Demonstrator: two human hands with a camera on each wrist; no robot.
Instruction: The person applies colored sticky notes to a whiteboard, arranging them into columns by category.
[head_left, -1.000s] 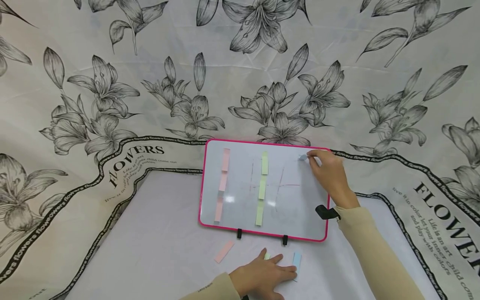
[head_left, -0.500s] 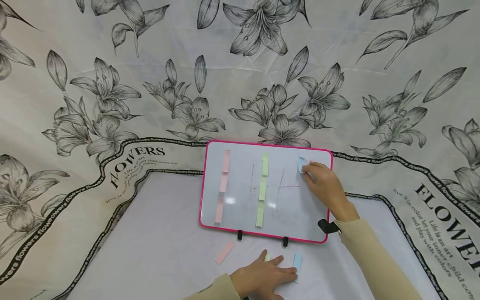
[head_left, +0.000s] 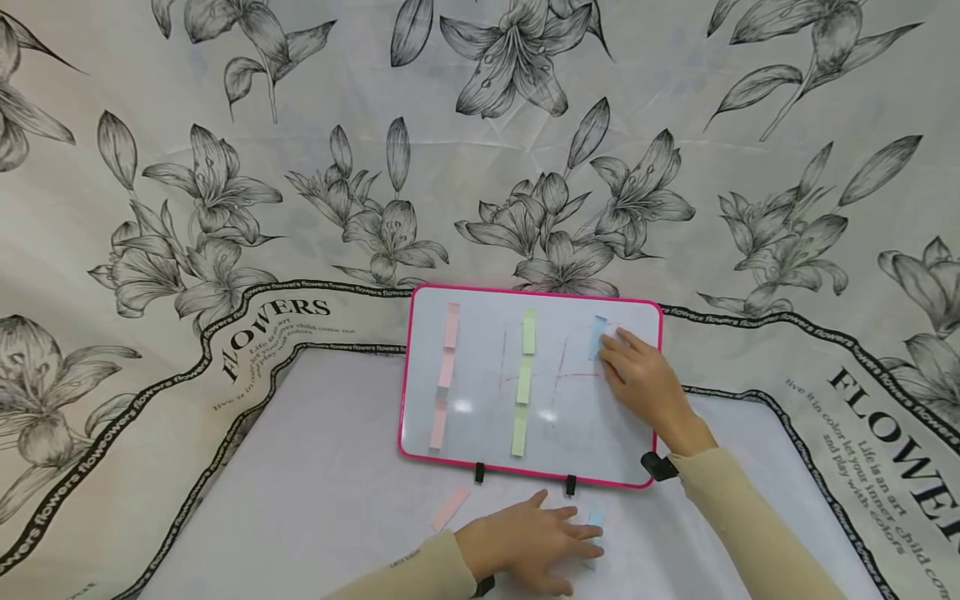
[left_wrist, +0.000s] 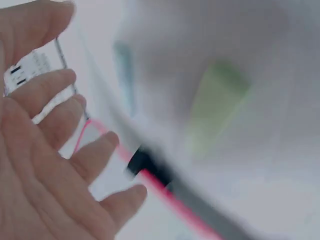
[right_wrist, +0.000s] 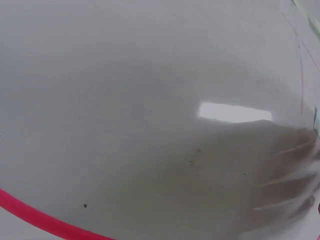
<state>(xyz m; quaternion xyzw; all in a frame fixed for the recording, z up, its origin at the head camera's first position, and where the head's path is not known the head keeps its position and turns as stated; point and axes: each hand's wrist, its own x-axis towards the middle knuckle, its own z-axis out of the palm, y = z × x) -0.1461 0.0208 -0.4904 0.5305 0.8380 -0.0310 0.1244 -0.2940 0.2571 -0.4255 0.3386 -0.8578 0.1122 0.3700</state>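
Note:
A pink-framed whiteboard [head_left: 577, 433] stands tilted on the table. Near its upper right, a blue sticky strip [head_left: 597, 337] lies on the board, and my right hand [head_left: 641, 375] touches its right edge with the fingertips. A sliver of this strip shows at the edge of the right wrist view. My left hand [head_left: 528, 542], fingers spread, is over the table below the board and partly covers another blue strip [head_left: 596, 520]. The left wrist view has a blurred green strip [left_wrist: 217, 107] beside that hand; the head view hides it.
Pink strips [head_left: 447, 367] form a column at the board's left, green strips [head_left: 524, 379] one in its middle. A loose pink strip [head_left: 451, 508] lies on the white tabletop [head_left: 315, 467]. Black feet [head_left: 480, 472] jut from the board's lower edge. Flowered cloth [head_left: 360, 167] hangs behind.
My right hand has moved down from the strip's top, and the blue strip now lies along the board. My left hand has shifted slightly right, covering the green strip in the head view.

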